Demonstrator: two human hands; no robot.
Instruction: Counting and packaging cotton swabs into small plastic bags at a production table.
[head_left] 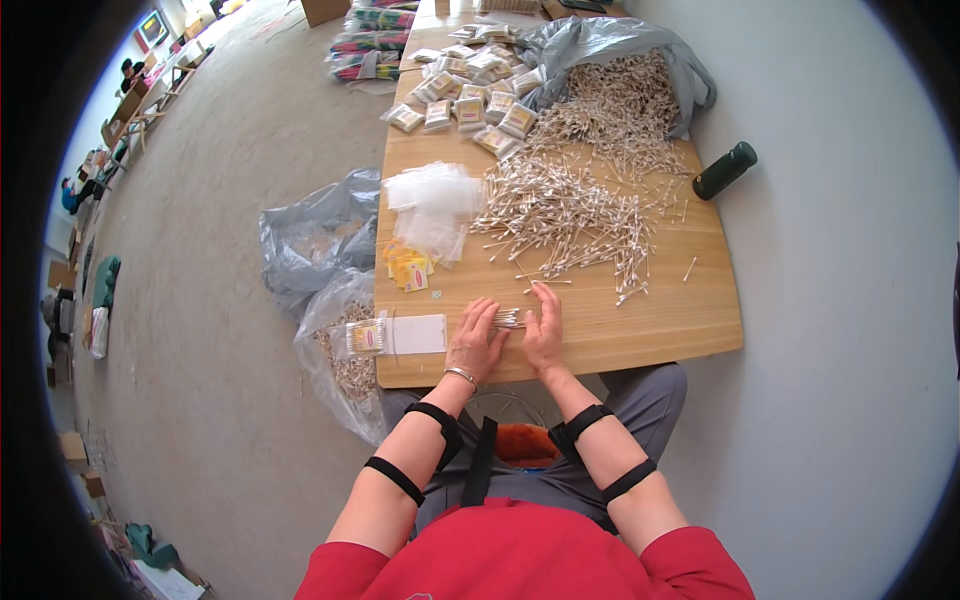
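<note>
A small bunch of cotton swabs (509, 319) lies crosswise between my hands near the table's front edge. My left hand (475, 343) closes over the bunch's left end, its fingers bent down to the wood. At the other end, my right hand (543, 335) curls its thumb and fingers against the swab tips. To the left of my left hand lies a white card or flat tray (419, 334), with a filled clear packet of swabs (366, 337) at its left end. Beyond my hands spreads a big loose heap of cotton swabs (565, 215).
Clear empty bags (433, 200) and yellow labels (408, 268) lie at the left edge. Filled packets (470, 112) pile up farther back, beside a grey plastic bag (690, 75) spilling swabs. A dark green bottle (725, 171) stands at right. Plastic sacks (325, 235) sit left of the table.
</note>
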